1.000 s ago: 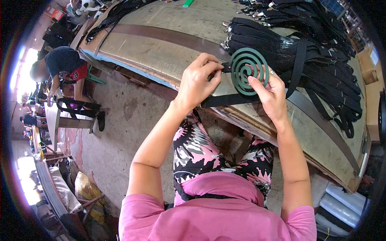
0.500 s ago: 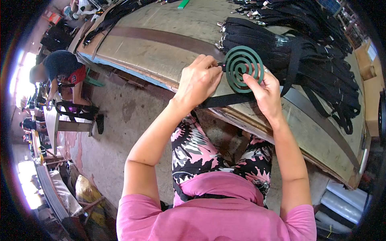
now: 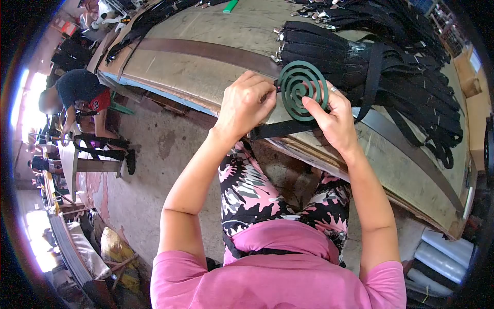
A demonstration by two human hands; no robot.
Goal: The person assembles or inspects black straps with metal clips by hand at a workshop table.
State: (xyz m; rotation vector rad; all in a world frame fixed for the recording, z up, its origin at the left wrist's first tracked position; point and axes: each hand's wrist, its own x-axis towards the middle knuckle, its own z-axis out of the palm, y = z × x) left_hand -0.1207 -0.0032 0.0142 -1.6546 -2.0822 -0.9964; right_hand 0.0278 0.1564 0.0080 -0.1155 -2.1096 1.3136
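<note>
A dark green mosquito coil (image 3: 297, 92) is upright above the table's near edge, its flat spiral facing me. My right hand (image 3: 330, 114) grips it from the right, thumb on the near face and the other fingers behind. Close to the coil's left rim is my left hand (image 3: 247, 101), its fingers bent and pressed together. Something small and dark shows at those fingertips, too small to name. Below both hands, a black strap (image 3: 285, 129) lies along the table edge.
Bundled black straps with metal clips (image 3: 329, 51) cover the right of the worktable (image 3: 206, 72). A brown band (image 3: 216, 51) runs across it. Plastic-wrapped rolls (image 3: 437, 260) lie at lower right. On the left, another person (image 3: 77, 92) bends over a small bench (image 3: 95, 165).
Both hands and the coil have shifted slightly left. The coil has turned a little, and the left hand is slightly farther from its rim.
</note>
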